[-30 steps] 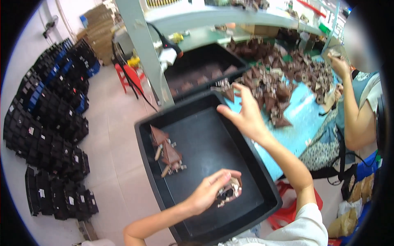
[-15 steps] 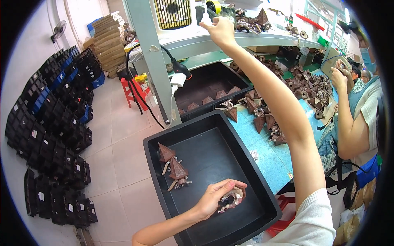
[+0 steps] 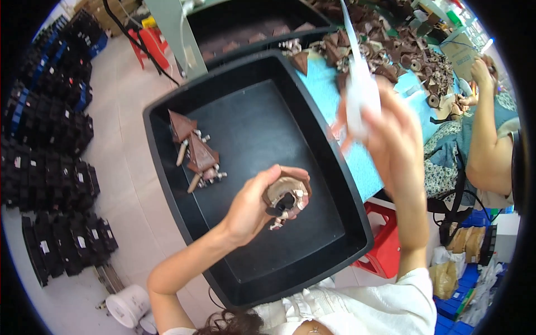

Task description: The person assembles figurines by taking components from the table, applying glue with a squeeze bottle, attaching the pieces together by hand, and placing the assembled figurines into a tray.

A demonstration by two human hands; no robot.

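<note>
My left hand (image 3: 244,211) is closed around a brown figurine with a pointed roof shape (image 3: 291,181), its underside turned up. That underside shows a pale hollow ring with a dark middle and small whitish bits. Hand and figurine are over the black tray (image 3: 245,120). In my right hand (image 3: 396,134), blurred by motion, is a white squeeze bottle with a long thin nozzle (image 3: 362,92), pointing up, to the right of the tray. Two similar brown pieces, one pointed (image 3: 181,125) and one behind pale stick-like parts (image 3: 202,155), lie at the tray's left side.
A second dark tray (image 3: 240,25) with brown pieces stands beyond. Many brown pieces (image 3: 405,50) are heaped on the blue-topped table (image 3: 321,84). A co-worker's arm (image 3: 483,117) is at the right. A red stool (image 3: 385,240) stands beside the tray; black crates (image 3: 50,145) line the left.
My right hand has come down from the upper shelf, bringing the white bottle nearer the tray. My left hand still holds the figurine. The view has tilted down.
</note>
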